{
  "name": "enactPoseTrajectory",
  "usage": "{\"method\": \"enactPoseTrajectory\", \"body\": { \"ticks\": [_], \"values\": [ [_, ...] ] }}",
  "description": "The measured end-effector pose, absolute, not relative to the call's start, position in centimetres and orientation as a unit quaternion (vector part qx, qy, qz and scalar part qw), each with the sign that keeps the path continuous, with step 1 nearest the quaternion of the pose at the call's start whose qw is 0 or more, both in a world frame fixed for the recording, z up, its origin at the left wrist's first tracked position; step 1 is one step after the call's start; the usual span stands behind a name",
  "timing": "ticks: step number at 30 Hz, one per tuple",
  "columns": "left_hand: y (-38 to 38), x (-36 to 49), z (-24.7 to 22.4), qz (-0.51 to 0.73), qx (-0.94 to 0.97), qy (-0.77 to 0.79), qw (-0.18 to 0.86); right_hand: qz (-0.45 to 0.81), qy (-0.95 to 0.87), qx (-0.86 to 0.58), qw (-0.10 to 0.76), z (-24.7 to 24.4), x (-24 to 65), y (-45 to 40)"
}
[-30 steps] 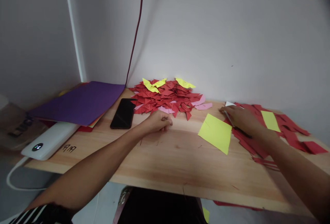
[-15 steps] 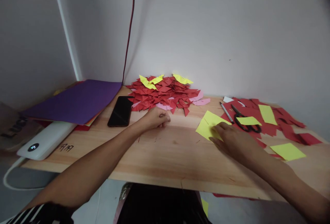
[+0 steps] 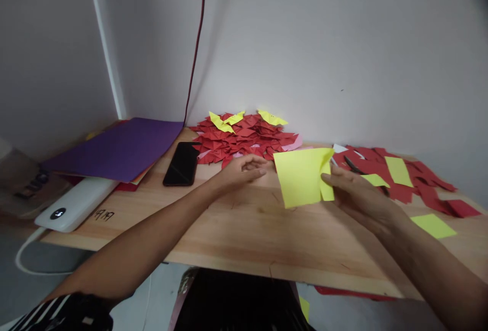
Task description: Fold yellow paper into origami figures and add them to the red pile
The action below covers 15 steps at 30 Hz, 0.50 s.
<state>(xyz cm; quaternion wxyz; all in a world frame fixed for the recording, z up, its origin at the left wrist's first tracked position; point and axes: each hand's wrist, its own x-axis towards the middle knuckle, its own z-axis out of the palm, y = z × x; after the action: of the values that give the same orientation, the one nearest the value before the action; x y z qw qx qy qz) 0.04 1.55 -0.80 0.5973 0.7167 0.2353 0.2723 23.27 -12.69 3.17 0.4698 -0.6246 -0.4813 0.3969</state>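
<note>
A square of yellow paper (image 3: 299,176) is raised off the table, pinched at its right edge by my right hand (image 3: 348,188). That edge bends where the thumb and fingers grip it. To the paper's left, my left hand (image 3: 242,173) is apart from it, holding nothing, with fingers loosely curved and spread. Behind the left hand lies a heap of folded red paper pieces (image 3: 244,140), with a few yellow folded ones (image 3: 272,117) on top and some pink at its edges.
A black phone (image 3: 181,164) lies left of the heap. Purple sheets (image 3: 118,148) rest partly over a white power bank (image 3: 74,209) with a cable. At right are red paper scraps (image 3: 423,183), partly hidden scissors (image 3: 353,164) and yellow pieces (image 3: 434,225).
My right hand has lifted the yellow paper from the table and brought it upright. My left hand has moved slightly right, its fingers unfolding from a loose fist.
</note>
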Motion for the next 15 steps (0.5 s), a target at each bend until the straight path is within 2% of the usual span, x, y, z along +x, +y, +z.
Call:
{"method": "enactPoseTrajectory", "body": {
  "ticks": [3, 6, 15],
  "values": [
    [0.9, 0.1, 0.0, 0.238, 0.642, 0.185, 0.706, 0.535, -0.417, -0.558, 0.479, 1.8, 21.7, -11.6],
    [0.8, 0.0, 0.1, 0.214, 0.586, 0.165, 0.764, 0.587, -0.384, -0.523, 0.484, 0.1, 20.7, -10.5],
    [1.9, 0.1, -1.7, 0.237, 0.624, 0.287, 0.687, 0.582, -0.376, -0.54, 0.477, 0.5, 20.4, -8.7]
  ]
}}
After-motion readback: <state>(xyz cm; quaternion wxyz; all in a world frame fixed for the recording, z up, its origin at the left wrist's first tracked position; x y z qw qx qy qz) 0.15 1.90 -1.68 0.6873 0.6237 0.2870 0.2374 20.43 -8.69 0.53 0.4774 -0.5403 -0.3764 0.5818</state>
